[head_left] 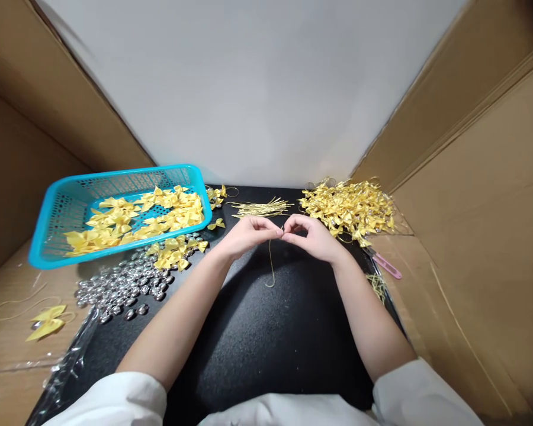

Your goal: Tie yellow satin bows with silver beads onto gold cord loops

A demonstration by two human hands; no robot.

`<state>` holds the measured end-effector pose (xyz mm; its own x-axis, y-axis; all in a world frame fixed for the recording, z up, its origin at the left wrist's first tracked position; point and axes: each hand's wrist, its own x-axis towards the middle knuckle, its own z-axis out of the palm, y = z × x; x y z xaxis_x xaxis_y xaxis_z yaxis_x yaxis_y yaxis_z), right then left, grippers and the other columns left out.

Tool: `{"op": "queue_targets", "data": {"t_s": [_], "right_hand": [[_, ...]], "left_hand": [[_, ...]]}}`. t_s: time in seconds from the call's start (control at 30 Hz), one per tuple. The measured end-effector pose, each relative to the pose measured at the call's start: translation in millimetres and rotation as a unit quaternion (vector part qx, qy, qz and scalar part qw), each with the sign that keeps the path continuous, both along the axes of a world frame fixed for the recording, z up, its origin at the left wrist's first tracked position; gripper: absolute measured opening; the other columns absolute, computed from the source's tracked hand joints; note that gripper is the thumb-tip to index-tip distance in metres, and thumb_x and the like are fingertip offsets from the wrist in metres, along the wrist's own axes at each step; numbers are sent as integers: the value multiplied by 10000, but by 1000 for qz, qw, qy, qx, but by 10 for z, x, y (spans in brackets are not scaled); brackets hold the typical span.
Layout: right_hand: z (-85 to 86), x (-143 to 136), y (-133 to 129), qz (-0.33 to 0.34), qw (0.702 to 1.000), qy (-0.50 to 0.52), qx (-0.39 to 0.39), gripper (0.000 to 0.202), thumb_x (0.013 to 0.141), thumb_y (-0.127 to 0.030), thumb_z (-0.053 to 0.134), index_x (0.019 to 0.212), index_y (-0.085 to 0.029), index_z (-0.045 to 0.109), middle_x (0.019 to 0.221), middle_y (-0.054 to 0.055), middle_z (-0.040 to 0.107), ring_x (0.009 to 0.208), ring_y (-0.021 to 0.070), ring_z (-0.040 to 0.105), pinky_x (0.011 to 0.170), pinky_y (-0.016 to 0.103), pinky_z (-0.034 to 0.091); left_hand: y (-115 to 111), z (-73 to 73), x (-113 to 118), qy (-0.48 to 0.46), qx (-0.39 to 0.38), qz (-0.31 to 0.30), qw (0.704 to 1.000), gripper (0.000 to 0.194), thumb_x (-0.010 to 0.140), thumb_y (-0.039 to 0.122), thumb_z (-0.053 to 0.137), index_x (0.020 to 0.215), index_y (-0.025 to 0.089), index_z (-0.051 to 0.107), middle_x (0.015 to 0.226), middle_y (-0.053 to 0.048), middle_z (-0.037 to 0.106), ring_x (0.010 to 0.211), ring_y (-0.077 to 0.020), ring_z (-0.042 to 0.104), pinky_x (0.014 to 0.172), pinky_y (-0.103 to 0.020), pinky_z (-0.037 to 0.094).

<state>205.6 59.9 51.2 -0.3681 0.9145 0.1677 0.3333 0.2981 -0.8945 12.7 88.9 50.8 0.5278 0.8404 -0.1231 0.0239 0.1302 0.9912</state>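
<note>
My left hand [254,232] and my right hand [308,235] meet fingertip to fingertip above the black work surface [266,331]. Both are closed in a pinch on a thin gold cord [272,266], whose loose end hangs down and curls beneath them. A tiny dark bit shows between the fingertips, too small to make out. Just behind my hands lies a bundle of straight gold cords [262,207]. To the right of it is a pile of tied yellow bows [350,207] with looped cords.
At left, a blue basket [48,228] holds yellow bows. Silver beads [124,284] spread in front of it, with several bows [173,251] on top. One bow [48,322] lies on cardboard. Pink-handled snips [385,264] and cord scraps [376,286] are at right. Cardboard walls stand both sides.
</note>
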Motion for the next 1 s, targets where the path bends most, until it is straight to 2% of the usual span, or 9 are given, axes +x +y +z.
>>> {"op": "queue_targets", "data": {"t_s": [0.17,0.3,0.47,0.57,0.67,0.73,0.8,0.9,1.0], "right_hand": [[-6,-29,-5,-37,999,6,18,98,792,-250,686,850,-191,633,857,9,666,817,156,618,800,315,463],[7,-43,-6,-66,997,2,34,70,794,-241,680,769,-184,648,776,2,679,760,152,624,766,301,472],[41,-51,-21,-95,993,-11,73,74,802,-217,670,739,-182,654,754,0,684,731,144,621,735,281,476],[65,-68,-39,-100,990,-27,95,72,795,-196,675,729,-182,653,754,2,689,727,145,624,736,281,477],[85,-80,-53,-103,989,-37,98,80,795,-193,674,720,-184,648,754,6,689,726,152,626,738,292,481],[93,-82,-58,-104,989,-43,96,81,799,-202,670,723,-188,647,757,9,688,727,158,626,741,304,484],[98,-78,-62,-104,989,-48,97,83,802,-208,665,723,-192,647,756,10,687,726,163,626,741,314,487],[109,-74,-68,-105,987,-58,107,86,808,-210,660,724,-195,648,751,11,685,720,164,627,731,319,488],[126,-74,-75,-104,985,-68,119,87,807,-198,666,722,-194,648,749,9,682,714,160,625,719,312,485]], "left_hand": [[1,-13,5,-26,10,21,999,119,657,281,793,659,170,751,609,-5,697,608,-119,594,641,-254,448],[-11,-12,21,-29,30,46,998,123,654,291,802,681,176,766,685,-29,745,669,-147,650,721,-281,493],[-29,-26,66,-18,46,107,993,182,629,329,815,690,164,769,728,-59,761,725,-192,687,765,-321,521],[-34,-63,95,-34,49,136,989,231,596,337,835,705,149,755,726,-57,755,704,-183,681,735,-306,520],[-42,-94,111,-49,59,152,985,301,602,317,832,844,158,751,696,-33,739,630,-147,645,657,-272,499],[-49,-98,110,-35,95,160,982,306,625,302,816,892,167,750,694,-27,733,588,-130,608,594,-252,468],[-55,-91,101,-1,142,165,976,242,649,297,797,846,163,760,700,-32,728,553,-117,564,537,-239,424],[-57,-70,78,52,184,145,971,182,692,309,765,787,155,777,709,-45,732,545,-118,540,517,-242,391],[-54,-47,52,89,204,116,968,196,728,324,739,817,156,789,750,-61,748,607,-147,580,560,-254,410]]}}
